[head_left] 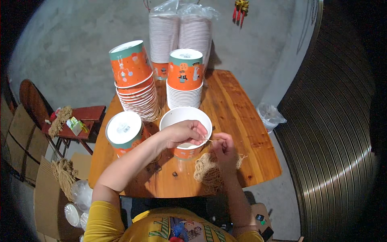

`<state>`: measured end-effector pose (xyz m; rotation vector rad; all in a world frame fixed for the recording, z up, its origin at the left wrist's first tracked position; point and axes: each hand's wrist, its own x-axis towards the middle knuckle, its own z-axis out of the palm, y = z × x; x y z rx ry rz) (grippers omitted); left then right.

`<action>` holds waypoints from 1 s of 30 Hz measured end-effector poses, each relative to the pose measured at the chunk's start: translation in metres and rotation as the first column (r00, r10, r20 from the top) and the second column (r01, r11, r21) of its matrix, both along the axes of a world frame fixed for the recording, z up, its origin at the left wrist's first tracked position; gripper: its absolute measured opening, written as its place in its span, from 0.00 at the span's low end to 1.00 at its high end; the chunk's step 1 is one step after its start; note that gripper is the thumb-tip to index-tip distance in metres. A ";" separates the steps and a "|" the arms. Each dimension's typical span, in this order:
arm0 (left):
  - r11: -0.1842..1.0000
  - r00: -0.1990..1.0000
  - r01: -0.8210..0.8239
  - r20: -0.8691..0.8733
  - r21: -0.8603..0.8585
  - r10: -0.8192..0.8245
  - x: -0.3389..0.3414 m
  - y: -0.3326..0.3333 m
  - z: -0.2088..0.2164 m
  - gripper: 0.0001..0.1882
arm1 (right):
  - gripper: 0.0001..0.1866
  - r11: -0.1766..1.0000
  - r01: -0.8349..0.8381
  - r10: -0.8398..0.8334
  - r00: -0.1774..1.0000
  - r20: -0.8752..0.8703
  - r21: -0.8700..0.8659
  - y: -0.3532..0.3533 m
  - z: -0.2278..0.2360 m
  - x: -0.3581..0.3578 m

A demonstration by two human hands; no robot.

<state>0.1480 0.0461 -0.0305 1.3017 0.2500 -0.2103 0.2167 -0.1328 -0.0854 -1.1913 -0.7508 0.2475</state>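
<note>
Over the open mouth of an upright paper bucket (pixel 167 117), white inside and orange outside, my left hand (pixel 187 133) is closed in a pinch on a thin beige string (pixel 208 140). My right hand (pixel 224 148), just right of the rim, pinches the same string, which runs short between the two hands. Below my right hand, a loose bundle of beige strings (pixel 206 170) lies on the table. An upside-down bucket (pixel 124 128) with a white base stands left of my left forearm. Whether the string is fastened to the open bucket is hidden by my fingers.
Behind stand a leaning stack of upturned buckets (pixel 133 76), strings around its rims, and a straight stack (pixel 184 80). Tall plastic-wrapped stacks (pixel 164 36) rise at the wooden table's (pixel 246 133) far edge. A red bench (pixel 86 115) and cardboard box (pixel 46 201) are left; a bagged bin (pixel 270 117) right.
</note>
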 end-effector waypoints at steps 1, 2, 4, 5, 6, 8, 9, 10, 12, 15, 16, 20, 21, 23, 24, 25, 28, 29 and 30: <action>0.996 0.997 0.013 0.077 0.092 -0.020 0.000 -0.001 -0.001 0.13 | 0.08 1.000 0.001 -0.001 1.000 -0.001 0.001 0.000 0.004 -0.002; 0.983 0.987 0.018 0.152 0.185 -0.046 -0.001 -0.002 -0.001 0.16 | 0.07 0.992 0.064 -0.051 0.993 0.110 -0.111 0.001 0.010 -0.004; 0.937 0.972 -0.043 0.231 0.348 -0.041 -0.003 -0.007 -0.003 0.17 | 0.06 0.967 0.137 -0.089 0.971 0.221 -0.213 0.002 0.019 -0.009; 0.862 0.949 -0.117 0.310 0.493 -0.048 -0.004 -0.009 -0.004 0.18 | 0.06 0.940 0.172 -0.095 0.962 0.257 -0.296 0.004 0.023 -0.010; 0.862 0.949 -0.112 0.310 0.494 -0.054 -0.005 -0.014 -0.002 0.18 | 0.06 0.902 0.213 -0.102 0.950 0.295 -0.375 0.003 0.026 -0.011; 0.760 0.919 -0.206 0.389 0.616 -0.067 -0.007 -0.021 0.003 0.15 | 0.06 0.909 0.208 -0.115 0.959 0.260 -0.362 0.003 0.022 -0.007; 0.759 0.919 -0.209 0.389 0.617 -0.063 -0.009 -0.021 0.003 0.15 | 0.06 0.918 0.191 -0.115 0.967 0.226 -0.348 0.004 0.021 -0.007; 0.749 0.917 -0.223 0.395 0.624 -0.056 -0.010 -0.021 0.003 0.16 | 0.06 0.919 0.187 -0.112 0.968 0.225 -0.347 0.005 0.023 -0.009; 0.740 0.915 -0.235 0.401 0.630 -0.050 -0.011 -0.020 0.003 0.16 | 0.06 0.941 0.078 -0.046 0.993 0.104 -0.330 0.004 0.031 -0.012; 0.741 0.915 -0.247 0.402 0.625 -0.035 -0.012 -0.021 0.003 0.16 | 0.06 0.903 0.138 -0.070 0.981 0.179 -0.406 0.007 0.021 -0.004; 0.715 0.909 -0.264 0.414 0.648 -0.039 -0.013 -0.024 0.005 0.16 | 0.06 0.904 0.139 -0.071 0.981 0.180 -0.404 0.009 0.016 -0.002; 0.690 0.905 -0.274 0.422 0.670 -0.051 -0.016 -0.029 0.008 0.16 | 0.05 0.925 0.115 -0.098 0.993 0.064 -0.363 0.012 0.015 0.001; 0.690 0.906 -0.272 0.421 0.671 -0.052 -0.017 -0.030 0.010 0.16 | 0.05 0.924 0.090 -0.078 0.996 0.047 -0.372 0.010 0.016 0.002; 0.687 0.910 -0.263 0.411 0.678 -0.057 -0.019 -0.033 0.014 0.15 | 0.05 0.944 0.067 -0.059 0.998 0.034 -0.324 0.013 0.008 0.008; 0.687 0.911 -0.263 0.409 0.677 -0.055 -0.019 -0.031 0.012 0.15 | 0.05 0.961 0.039 -0.034 0.999 0.023 -0.275 0.014 0.006 0.008; 0.649 0.898 -0.286 0.434 0.705 -0.076 -0.019 -0.028 0.008 0.15 | 0.05 0.960 0.036 -0.032 0.999 0.021 -0.277 0.014 0.007 0.007; 0.626 0.879 -0.322 0.470 0.710 -0.082 -0.018 -0.019 -0.005 0.14 | 0.04 0.952 0.084 -0.073 0.996 0.045 -0.295 0.012 0.013 0.003; 0.641 0.872 -0.334 0.484 0.691 -0.067 -0.019 -0.017 -0.008 0.14 | 0.04 0.952 0.085 -0.071 0.996 0.058 -0.294 0.012 0.013 0.002; 0.640 0.873 -0.333 0.484 0.692 -0.069 -0.019 -0.018 -0.008 0.14 | 0.04 0.953 0.090 -0.072 0.995 0.070 -0.290 0.011 0.014 0.002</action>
